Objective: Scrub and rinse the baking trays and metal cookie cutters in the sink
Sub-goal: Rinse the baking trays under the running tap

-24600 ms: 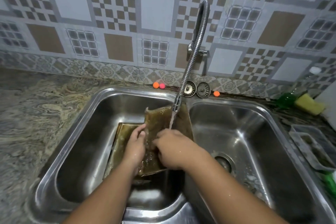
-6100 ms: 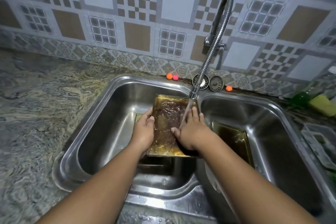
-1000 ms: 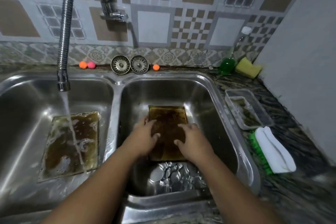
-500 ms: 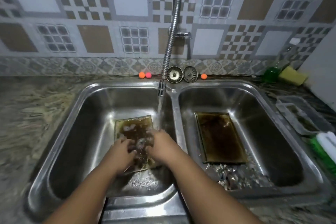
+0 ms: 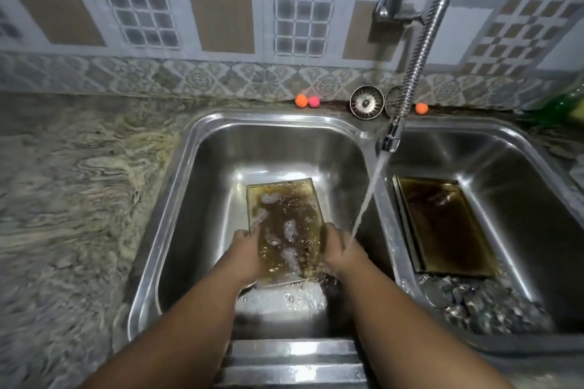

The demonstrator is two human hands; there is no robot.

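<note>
A brown-stained baking tray [image 5: 286, 215] with foamy water in it lies in the left sink basin [image 5: 221, 167]. My left hand [image 5: 245, 253] grips its left edge and my right hand [image 5: 339, 249] grips its right edge, near the front end. Water from the tap nozzle [image 5: 390, 140] streams down onto my right hand. A second stained tray [image 5: 442, 224] lies flat in the right basin [image 5: 512, 174]. Several metal cookie cutters [image 5: 474, 303] sit in a heap in front of that tray.
Two sink strainers [image 5: 366, 103] and small orange and pink balls [image 5: 301, 100] stand on the ledge behind the sink. A marbled stone counter [image 5: 69, 199] spreads to the left. A green bottle [image 5: 565, 104] shows at the far right edge.
A second ago both hands lay on the tray in the right basin. They moved to the left basin's tray and now grip its two side edges under the running water.
</note>
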